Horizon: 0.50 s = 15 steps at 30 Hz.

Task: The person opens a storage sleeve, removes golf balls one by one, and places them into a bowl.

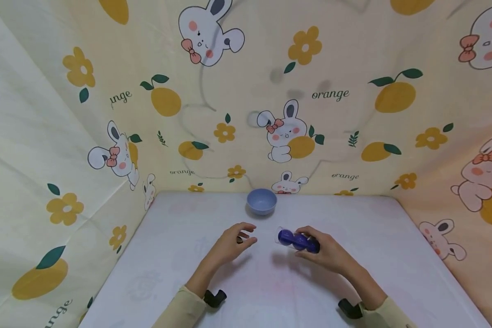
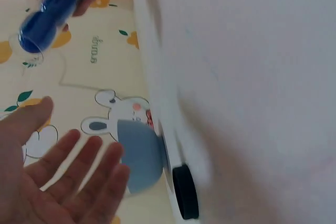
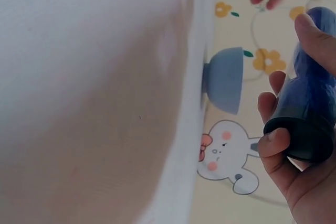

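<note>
My right hand grips a clear tube with purple-blue balls stacked inside. The tube is tilted above the table, its clear end pointing left and its black base in the fingers. Beside it, across a gap, my left hand hovers with fingers spread apart and nothing held. Low by the left fingers is a round black cap-like ring, which appears to stand on the table; the hand partly covers it in the head view.
A light blue bowl sits upright at the table's back edge, beyond both hands. The white table is bordered by a printed cloth with rabbits and oranges behind and at the sides.
</note>
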{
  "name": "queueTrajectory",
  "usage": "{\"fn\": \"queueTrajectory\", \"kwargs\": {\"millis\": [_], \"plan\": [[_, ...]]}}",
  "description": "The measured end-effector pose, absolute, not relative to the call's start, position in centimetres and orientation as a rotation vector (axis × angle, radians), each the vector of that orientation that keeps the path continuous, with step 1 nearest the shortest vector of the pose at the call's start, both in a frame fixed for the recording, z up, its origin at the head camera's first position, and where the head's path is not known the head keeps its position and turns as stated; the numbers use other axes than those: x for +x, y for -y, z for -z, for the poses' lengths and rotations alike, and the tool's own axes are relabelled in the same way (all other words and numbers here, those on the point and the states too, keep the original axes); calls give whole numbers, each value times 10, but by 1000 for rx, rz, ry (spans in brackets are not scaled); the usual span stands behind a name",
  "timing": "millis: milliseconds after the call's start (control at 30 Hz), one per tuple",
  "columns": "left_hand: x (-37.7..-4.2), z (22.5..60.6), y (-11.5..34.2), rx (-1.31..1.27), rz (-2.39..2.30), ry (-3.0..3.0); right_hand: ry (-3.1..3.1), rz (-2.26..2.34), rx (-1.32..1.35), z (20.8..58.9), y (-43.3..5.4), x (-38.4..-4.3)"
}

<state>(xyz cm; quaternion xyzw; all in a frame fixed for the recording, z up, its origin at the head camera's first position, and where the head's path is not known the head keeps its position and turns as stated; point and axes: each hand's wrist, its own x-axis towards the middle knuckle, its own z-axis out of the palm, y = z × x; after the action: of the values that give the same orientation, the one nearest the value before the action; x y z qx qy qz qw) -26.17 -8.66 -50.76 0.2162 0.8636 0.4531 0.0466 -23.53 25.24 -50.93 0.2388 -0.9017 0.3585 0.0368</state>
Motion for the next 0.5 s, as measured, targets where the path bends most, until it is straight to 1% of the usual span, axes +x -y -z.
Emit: {"fn": "queueTrajectory", "kwargs": {"millis": [233, 500], "plan": [[-260, 503, 76, 795, -1500, -2528, 2803, -1042, 726, 504, -250, -236], [-255, 499, 66, 816, -1573, -2470, 2817, -1013, 735, 500, -246, -238]]}}
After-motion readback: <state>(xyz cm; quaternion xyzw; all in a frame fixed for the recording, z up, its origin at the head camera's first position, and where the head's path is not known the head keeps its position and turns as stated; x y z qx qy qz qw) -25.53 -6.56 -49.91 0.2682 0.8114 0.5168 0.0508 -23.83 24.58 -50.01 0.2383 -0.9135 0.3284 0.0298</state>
